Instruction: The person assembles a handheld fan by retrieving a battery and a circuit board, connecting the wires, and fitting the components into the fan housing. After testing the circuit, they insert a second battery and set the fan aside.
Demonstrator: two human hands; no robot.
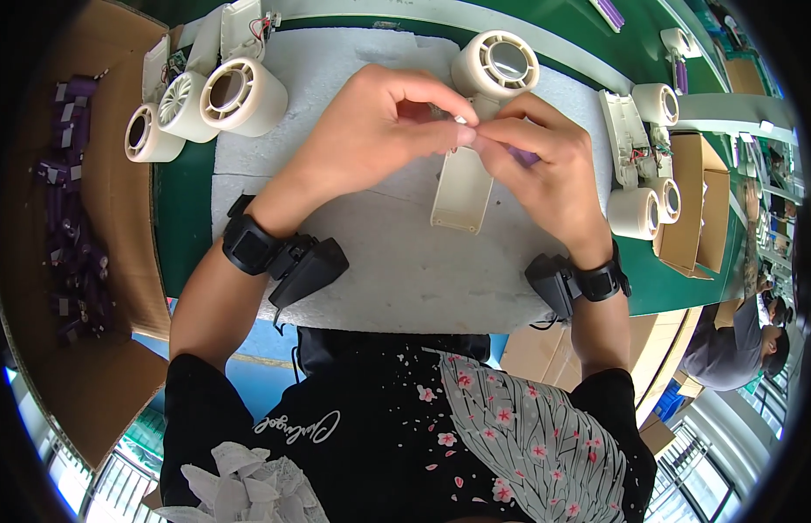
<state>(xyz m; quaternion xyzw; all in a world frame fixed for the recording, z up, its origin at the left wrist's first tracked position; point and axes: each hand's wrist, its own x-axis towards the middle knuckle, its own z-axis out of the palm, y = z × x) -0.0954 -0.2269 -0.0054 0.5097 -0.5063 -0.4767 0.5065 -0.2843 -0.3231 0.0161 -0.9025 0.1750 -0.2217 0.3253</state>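
Note:
Above the grey foam mat, my left hand [371, 131] is closed in a pinch on a small white connector [460, 120]. My right hand [545, 161] meets it, thumb and forefinger pressed together at the left fingertips. A purple battery [523, 157] shows partly inside the curled right fingers, mostly hidden by them. Beneath both hands lies a cream handheld fan, its round head [496, 63] at the far side and its open handle shell [460, 199] pointing toward me. The joint between head and handle is partly covered by my fingers.
Several cream fan bodies [244, 98] stand at the mat's far left; more opened fans [634, 212] sit at the right, beside a small cardboard box [691, 209]. A large cardboard box [118, 174] at left holds several purple batteries [70, 209]. Another person [728, 349] is at far right.

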